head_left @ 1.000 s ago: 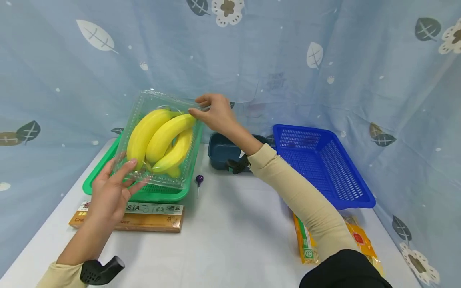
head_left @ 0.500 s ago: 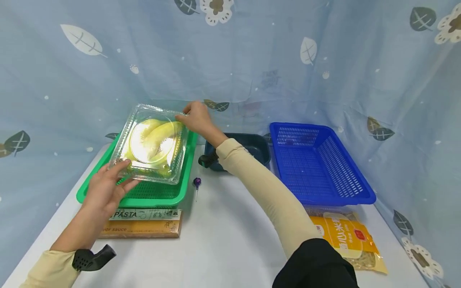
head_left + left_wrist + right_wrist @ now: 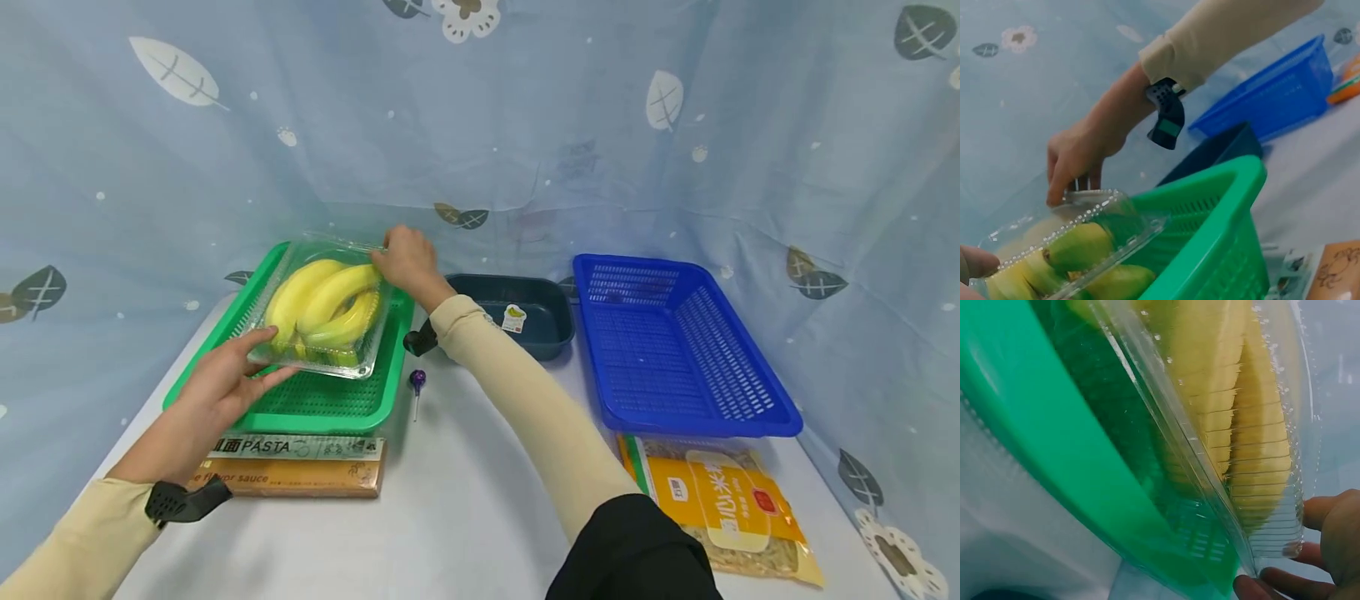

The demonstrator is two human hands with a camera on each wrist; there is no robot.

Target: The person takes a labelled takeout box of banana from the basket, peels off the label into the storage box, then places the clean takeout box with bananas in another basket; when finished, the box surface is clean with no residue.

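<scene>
A clear plastic clamshell box [image 3: 347, 367] of yellow bananas [image 3: 330, 304] is tilted over the green basket [image 3: 390, 379], its lower part within the rim's outline. My left hand [image 3: 228, 383] holds the near left corner, thumb on top and fingers beneath. At the far right corner, my right hand [image 3: 411, 265] pinches the edge. In the right wrist view, the fingers [image 3: 1310, 556] of that hand touch the ridged end of the box. Whether the box rests on the basket floor is unclear. Only part of the left thumb [image 3: 977, 261] shows in the left wrist view.
Right of the green basket lie a purple lollipop [image 3: 417, 381] and a dark blue tub [image 3: 543, 321]. A blue basket [image 3: 675, 358] stands farther right, behind a yellow food packet [image 3: 723, 508]. The pasta box [image 3: 300, 471] lies in front of the green basket.
Both hands have lowered the banana box toward the green basket. The right hand has come down and left along with it. The head view has shifted slightly.
</scene>
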